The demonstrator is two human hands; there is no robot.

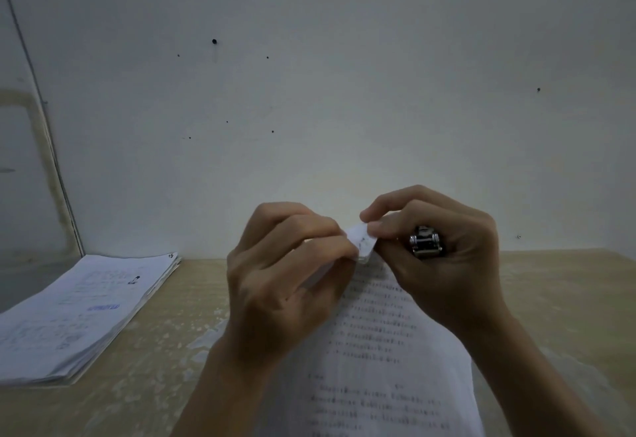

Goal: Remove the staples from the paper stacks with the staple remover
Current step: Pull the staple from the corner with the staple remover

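A stapled stack of printed paper [375,350] is lifted off the table toward me, its top corner [361,242] raised between both hands. My left hand [285,278] pinches that corner from the left with thumb and fingers. My right hand [444,251] pinches the same corner from the right with thumb and forefinger, while a small metal staple remover [425,242] is tucked in its curled fingers. Whether a staple is in the corner is too blurred to tell.
A second pile of printed and handwritten sheets [79,316] lies on the wooden table [179,333] at the left, near the wall. A plain white wall [309,92] rises right behind the table's far edge.
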